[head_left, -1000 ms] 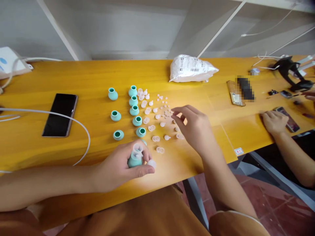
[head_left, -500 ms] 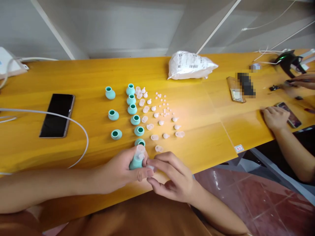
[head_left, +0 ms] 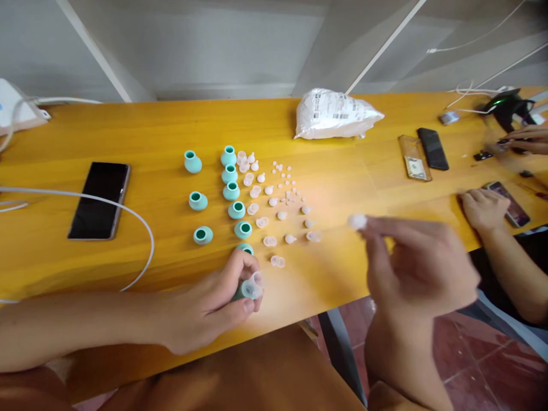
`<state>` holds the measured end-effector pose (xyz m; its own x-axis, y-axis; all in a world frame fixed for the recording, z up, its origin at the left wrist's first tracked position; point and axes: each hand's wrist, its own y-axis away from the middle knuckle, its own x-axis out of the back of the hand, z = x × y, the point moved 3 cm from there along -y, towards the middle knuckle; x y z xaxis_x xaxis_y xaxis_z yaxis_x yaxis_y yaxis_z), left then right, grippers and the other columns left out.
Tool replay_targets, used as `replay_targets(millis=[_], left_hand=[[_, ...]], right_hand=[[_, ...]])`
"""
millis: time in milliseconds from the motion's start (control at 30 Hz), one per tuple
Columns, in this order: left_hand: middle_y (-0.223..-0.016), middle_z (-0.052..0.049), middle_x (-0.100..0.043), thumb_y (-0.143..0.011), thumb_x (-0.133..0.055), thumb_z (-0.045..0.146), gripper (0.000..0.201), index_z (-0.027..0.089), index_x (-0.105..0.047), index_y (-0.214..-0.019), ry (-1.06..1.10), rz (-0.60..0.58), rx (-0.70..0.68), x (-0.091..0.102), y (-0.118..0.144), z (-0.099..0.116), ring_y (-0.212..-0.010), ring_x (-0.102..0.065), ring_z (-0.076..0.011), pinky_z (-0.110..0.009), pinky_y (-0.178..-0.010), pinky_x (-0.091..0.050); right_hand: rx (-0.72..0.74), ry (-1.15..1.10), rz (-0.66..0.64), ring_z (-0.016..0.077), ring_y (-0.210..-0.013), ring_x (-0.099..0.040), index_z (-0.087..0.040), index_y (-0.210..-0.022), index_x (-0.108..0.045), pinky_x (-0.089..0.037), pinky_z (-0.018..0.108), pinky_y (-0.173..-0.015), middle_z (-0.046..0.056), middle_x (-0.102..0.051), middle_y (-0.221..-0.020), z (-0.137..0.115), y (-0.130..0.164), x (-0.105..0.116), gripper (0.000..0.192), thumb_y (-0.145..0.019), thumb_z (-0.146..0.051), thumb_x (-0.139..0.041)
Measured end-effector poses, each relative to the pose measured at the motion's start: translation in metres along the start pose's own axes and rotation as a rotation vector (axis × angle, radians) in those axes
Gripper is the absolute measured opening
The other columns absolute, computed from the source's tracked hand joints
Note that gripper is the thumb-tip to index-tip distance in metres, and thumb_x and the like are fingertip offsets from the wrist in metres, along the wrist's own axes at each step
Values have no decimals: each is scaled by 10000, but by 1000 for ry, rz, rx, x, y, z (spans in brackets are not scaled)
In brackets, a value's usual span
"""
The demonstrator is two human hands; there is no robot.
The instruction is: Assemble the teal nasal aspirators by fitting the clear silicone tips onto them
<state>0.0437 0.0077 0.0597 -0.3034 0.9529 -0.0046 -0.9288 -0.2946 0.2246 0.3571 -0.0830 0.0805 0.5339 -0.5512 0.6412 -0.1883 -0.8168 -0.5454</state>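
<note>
By the desk's near edge (head_left: 299, 305), a teal pot (head_left: 242, 292) was cupped in the left hand (head_left: 214, 314), leaving its insert (head_left: 256, 283) accessible; a blurred, seemingly round piece (head_left: 356, 221) was pinched by the right hand (head_left: 415, 268).

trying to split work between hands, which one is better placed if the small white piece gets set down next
Probably the right hand: it holds the small white piece, well apart from the left hand, which is occupied, wrapped around a teal pot with a clear piece at its mouth.
</note>
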Motion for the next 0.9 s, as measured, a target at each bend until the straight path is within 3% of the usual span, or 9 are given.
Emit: replay_targets(millis=[33,67,200,333,533,667,767,800,900], left_hand=[[-1152,-60,-614,-1231,-399,508,256,254,-428,-1240,-25,-13,-5,0,1,0,-968,-576,-203,-376,-922,-556],[-1149,-61,-617,-1235,-383,497,249,252,-429,-1233,-48,-24,-12,1,1,-1,-971,-583,-206,-380,-928,-557],[-1087,-47,-625,-1240,-354,516,285,249,-446,-1202,-115,-26,-24,0,-2,-1,-930,-597,-203,-363,-890,-550],[-1059,-34,-648,-1221,-426,509,268,251,-495,-1226,-172,17,14,0,-6,0,-882,-600,-194,-337,-829,-527],[-1128,-49,-711,-1199,-519,551,327,244,-616,-1256,-224,63,26,0,-11,-5,-964,-657,-209,-334,-916,-540],[-1171,-57,-745,-1196,-537,550,340,250,-631,-1326,-231,70,42,-1,-10,-6,-1007,-697,-221,-344,-955,-566],[-1196,-63,-752,-1173,-592,551,336,256,-595,-1334,-236,129,53,-1,-6,-7,-992,-720,-227,-344,-905,-573],[-1190,-61,-750,-1160,-621,549,336,257,-587,-1321,-248,154,46,-2,-5,-8,-967,-721,-224,-340,-874,-570],[-1164,-51,-758,-1140,-688,501,300,261,-590,-1290,-301,160,-49,-11,0,-14,-933,-732,-217,-328,-827,-560]], right_hand=[[47,161,101,357,-1130,-795,-378,-1378,-829,-668,600,-1032,103,-822,-1269,14,-11,4,396,-1055,-152,-786],[64,256,87,348,-1104,-796,-358,-1300,-858,-672,581,-1010,105,-828,-1215,30,-22,1,290,-1082,-192,-763],[50,267,-245,306,-1006,-800,-278,-1081,-853,-697,524,-943,113,-828,-1097,89,-44,-43,254,-1153,-332,-615],[-14,229,-298,270,-970,-804,-237,-1188,-826,-700,470,-910,134,-825,-1181,104,-37,-63,263,-1145,-305,-576],[-47,275,-179,224,-856,-759,-244,-1414,-749,-657,416,-753,159,-773,-1338,63,-29,-37,315,-1161,-264,-562],[-47,240,-119,225,-852,-738,-277,-1303,-755,-606,406,-734,124,-780,-1258,32,-21,-22,214,-1173,-288,-586],[-89,72,-71,209,-766,-637,-268,-1043,-697,-519,382,-704,52,-700,-946,1,-5,-15,215,-1194,-375,-588],[-106,-52,-133,192,-716,-581,-261,-964,-642,-474,358,-661,23,-625,-849,-11,3,-18,313,-1207,-444,-564],[-125,-468,-564,133,-620,-459,-246,-921,-552,-359,305,-554,-30,-530,-776,-50,31,-44,622,-1139,-824,-479]])
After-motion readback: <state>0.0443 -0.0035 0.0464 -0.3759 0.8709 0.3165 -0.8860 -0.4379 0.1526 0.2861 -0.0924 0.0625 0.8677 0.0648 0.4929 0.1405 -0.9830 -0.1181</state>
